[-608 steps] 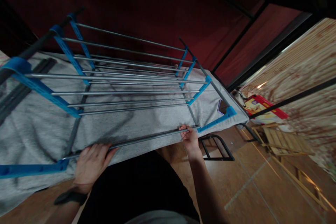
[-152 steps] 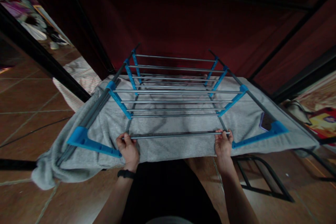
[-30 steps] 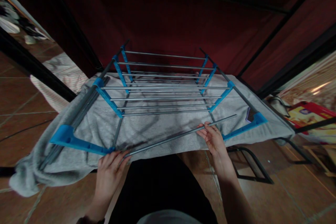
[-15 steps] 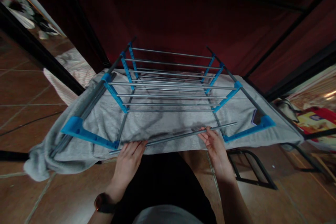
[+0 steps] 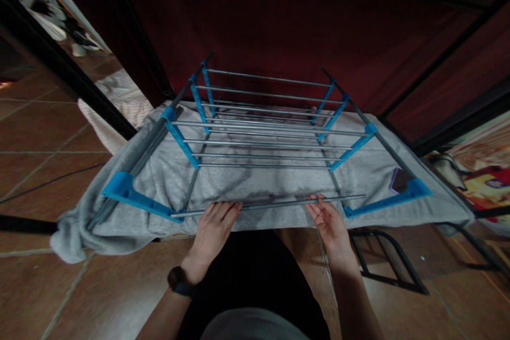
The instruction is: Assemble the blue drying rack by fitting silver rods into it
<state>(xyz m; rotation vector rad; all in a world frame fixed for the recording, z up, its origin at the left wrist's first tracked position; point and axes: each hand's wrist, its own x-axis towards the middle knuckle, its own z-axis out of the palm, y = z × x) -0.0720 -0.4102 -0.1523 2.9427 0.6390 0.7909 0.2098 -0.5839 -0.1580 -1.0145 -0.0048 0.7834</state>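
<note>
Head view: one grey rod [image 5: 274, 204], I note, grasped by left hand [image 5: 215, 227] and right hand [image 5: 330, 224].
Under the grip: grey blanket [image 5: 255, 181]. Beyond: blue-bracketed rack [image 5: 185, 147], dark red panel [image 5: 255, 26]. Below: brown tiled floor [image 5: 40, 276].

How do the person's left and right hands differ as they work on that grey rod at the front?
The left hand lies over the grey rod with its back up; the right hand is turned palm side partly up, with the rod at its fingers.
The left hand has a dark watch at its wrist; the right hand shows none.
Both are bare and on the same rod.
</note>
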